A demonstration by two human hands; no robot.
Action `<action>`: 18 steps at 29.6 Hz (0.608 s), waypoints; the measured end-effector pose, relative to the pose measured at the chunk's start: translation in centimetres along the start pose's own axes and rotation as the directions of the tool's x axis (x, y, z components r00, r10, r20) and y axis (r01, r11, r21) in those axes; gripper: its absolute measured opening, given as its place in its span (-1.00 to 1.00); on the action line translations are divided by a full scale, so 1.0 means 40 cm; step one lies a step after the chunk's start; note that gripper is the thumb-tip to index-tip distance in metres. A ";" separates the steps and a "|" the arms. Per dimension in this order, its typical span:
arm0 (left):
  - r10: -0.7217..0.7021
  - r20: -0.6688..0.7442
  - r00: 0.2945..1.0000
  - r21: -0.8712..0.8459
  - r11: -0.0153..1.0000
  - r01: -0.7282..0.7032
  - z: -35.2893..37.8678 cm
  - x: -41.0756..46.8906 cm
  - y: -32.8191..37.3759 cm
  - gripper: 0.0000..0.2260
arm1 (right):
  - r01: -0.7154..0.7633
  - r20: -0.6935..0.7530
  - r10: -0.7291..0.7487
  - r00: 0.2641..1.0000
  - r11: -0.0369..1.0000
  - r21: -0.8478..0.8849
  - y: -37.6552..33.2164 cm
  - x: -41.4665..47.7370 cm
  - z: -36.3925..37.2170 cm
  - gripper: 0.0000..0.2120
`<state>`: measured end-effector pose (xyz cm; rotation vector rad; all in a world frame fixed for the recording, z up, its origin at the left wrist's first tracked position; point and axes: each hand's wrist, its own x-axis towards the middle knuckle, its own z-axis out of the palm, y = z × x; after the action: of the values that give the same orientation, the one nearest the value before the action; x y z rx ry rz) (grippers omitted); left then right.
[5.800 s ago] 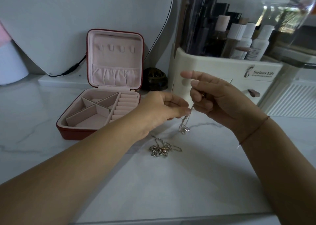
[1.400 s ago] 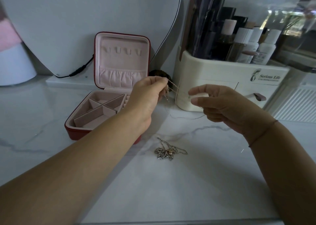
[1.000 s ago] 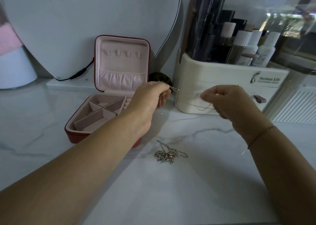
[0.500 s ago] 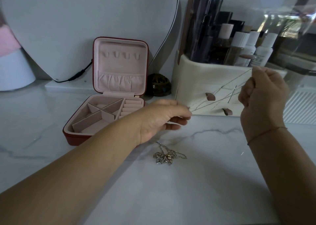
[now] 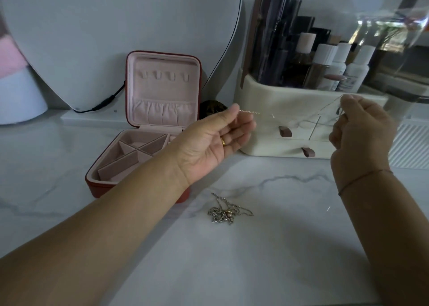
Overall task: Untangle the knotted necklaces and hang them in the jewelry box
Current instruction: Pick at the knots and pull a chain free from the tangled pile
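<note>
Right hand point(image 5: 362, 129) fingers pinch a chain point(image 5: 249, 112) reaching the left hand point(image 5: 209, 143), fingers loosely open; tangled necklace point(image 5: 224, 214) on worktop point(image 5: 278, 247).

**Q:** Colour specification, hinged square jewelry box point(image 5: 162, 92)?
**A:** Red shell; pale pink lining.
**Q:** Remaining items?
**A:** Marble countertop point(image 5: 255, 259): white, grey veining. Knotted metal necklace point(image 5: 226, 214): silver, one pinkish bead. Thin held chain point(image 5: 249, 112): silver. Plastic drawer organizer point(image 5: 278, 101): cream, brown pull tabs.

One jewelry box point(image 5: 162, 92); two necklaces point(image 5: 249, 112) point(image 5: 226, 214); two hands point(image 5: 209, 143) point(image 5: 362, 129); maybe four bottles point(image 5: 325, 59).
</note>
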<state>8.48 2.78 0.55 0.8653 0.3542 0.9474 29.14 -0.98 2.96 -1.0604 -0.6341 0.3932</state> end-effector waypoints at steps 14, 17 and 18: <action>0.031 -0.017 0.999 -0.017 0.999 -0.032 0.012 -0.017 0.015 -0.82 | 0.056 0.078 -0.049 0.996 0.995 -0.087 -0.002 -0.018 0.003 -0.96; 0.015 -0.071 0.997 0.250 0.968 0.003 0.012 -0.021 0.008 -0.83 | 0.057 0.084 -0.050 0.995 0.995 -0.078 -0.006 -0.017 0.002 -0.96; 0.017 -0.100 0.995 0.383 0.923 0.023 0.012 -0.022 0.003 -0.83 | 0.057 0.097 -0.051 0.994 0.996 -0.066 -0.008 -0.017 0.001 -0.95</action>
<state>8.19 1.85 0.85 1.1759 0.6440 0.9355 28.61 -1.49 3.08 -1.0920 -0.7644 0.3789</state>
